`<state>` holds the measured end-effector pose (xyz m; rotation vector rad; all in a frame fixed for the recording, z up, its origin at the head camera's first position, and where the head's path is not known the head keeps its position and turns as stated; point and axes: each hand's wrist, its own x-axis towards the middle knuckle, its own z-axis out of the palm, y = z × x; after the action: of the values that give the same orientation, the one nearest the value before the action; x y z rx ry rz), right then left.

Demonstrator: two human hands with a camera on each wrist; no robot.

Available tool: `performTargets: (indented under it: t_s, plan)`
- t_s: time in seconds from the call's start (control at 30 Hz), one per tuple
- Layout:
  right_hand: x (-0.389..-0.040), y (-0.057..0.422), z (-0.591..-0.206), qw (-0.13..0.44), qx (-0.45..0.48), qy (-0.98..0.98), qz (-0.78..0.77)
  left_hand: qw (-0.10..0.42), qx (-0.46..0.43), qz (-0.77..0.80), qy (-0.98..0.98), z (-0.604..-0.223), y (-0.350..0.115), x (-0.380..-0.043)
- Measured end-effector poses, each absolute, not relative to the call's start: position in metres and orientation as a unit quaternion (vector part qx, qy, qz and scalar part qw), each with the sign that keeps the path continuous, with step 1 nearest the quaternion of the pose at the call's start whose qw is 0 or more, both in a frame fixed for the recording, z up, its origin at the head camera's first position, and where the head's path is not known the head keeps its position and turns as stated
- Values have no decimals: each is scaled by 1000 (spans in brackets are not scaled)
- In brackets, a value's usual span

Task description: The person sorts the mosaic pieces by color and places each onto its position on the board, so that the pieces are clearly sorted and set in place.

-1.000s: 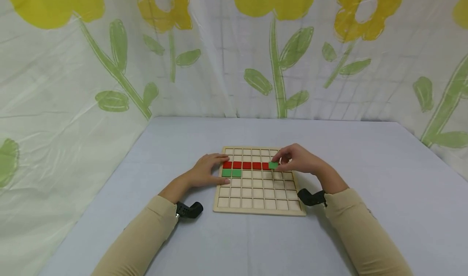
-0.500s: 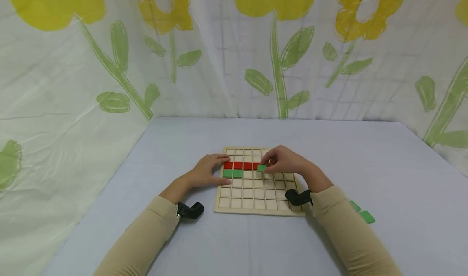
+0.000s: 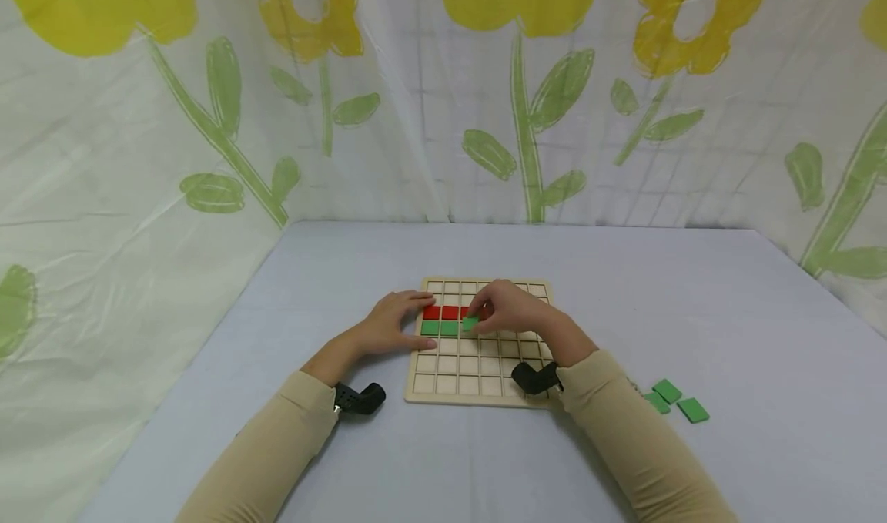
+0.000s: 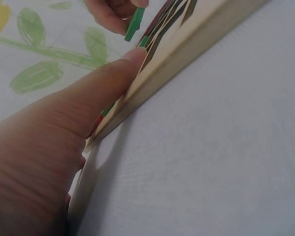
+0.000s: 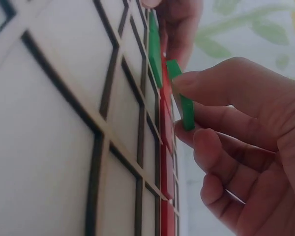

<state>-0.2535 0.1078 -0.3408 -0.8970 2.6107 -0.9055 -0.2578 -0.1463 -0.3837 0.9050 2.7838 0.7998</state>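
A wooden grid board (image 3: 478, 401) lies flat on the table, with a row of red square tiles (image 3: 450, 313) set in its upper part. Two green tiles (image 3: 449, 328) sit in the row just below, at the left end. My right hand (image 3: 513, 309) pinches another green tile (image 5: 181, 93) between thumb and fingers; it is tilted and held just above the board, beside those two. My left hand (image 3: 388, 324) rests on the board's left edge with thumb and fingers spread, the thumb (image 4: 113, 73) lying on the frame. The right hand hides part of the red row.
Several loose green tiles (image 3: 693, 410) lie on the white table (image 3: 430, 469) to the right of the board, close to the right sleeve (image 3: 624, 423), which may cover more. A flower-printed curtain (image 3: 388, 169) hangs behind the table.
My right hand has moved left along the board with the green tile, from the red row's right end to beside the two green tiles. The loose tiles have come into view. The left hand stays.
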Motion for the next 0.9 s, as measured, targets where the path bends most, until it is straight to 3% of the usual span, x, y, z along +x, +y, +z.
performTargets:
  t_s: [0.9]
  plan:
    - [-247, 99, -341, 91, -307, 915, -245, 30, 315, 270, 910, -386, -147, -258]
